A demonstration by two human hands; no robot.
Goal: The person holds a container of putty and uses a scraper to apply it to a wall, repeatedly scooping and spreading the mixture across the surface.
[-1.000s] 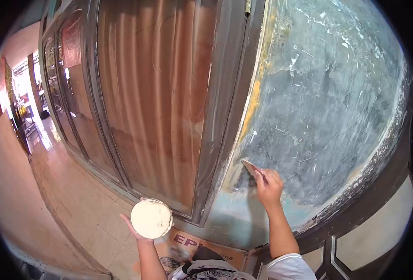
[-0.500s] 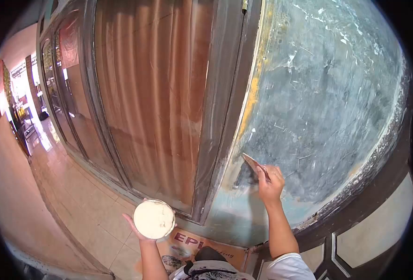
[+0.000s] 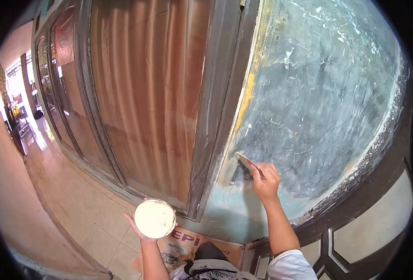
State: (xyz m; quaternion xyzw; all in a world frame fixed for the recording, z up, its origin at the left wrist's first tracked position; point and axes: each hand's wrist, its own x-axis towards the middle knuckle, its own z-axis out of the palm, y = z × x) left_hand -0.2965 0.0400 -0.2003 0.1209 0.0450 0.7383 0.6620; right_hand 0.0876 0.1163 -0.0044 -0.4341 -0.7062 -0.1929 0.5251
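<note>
My left hand (image 3: 135, 227) is wrapped round a round tub of cream-coloured paste (image 3: 154, 218), held level low in front of me. In my right hand (image 3: 267, 182) is a putty knife (image 3: 247, 161), its handle gripped between thumb and fingers. The blade's edge meets the worn blue-grey wall (image 3: 304, 112) close to the dark door frame (image 3: 214, 116). A dark patch and a paler smear lie on the wall just under the blade. Most of the knife's handle is hidden by my fingers.
Left of the frame is a glass panel with a brown curtain (image 3: 145, 93) behind it. A printed banner (image 3: 183, 239) lies on the tiled floor (image 3: 85, 205) by my legs. Dark panelled woodwork (image 3: 374, 219) borders the wall at right. A passage runs off at far left.
My right hand and the putty knife have shifted slightly left along the wall. The view has also turned a little. My left hand still holds the tub in about the same place.
</note>
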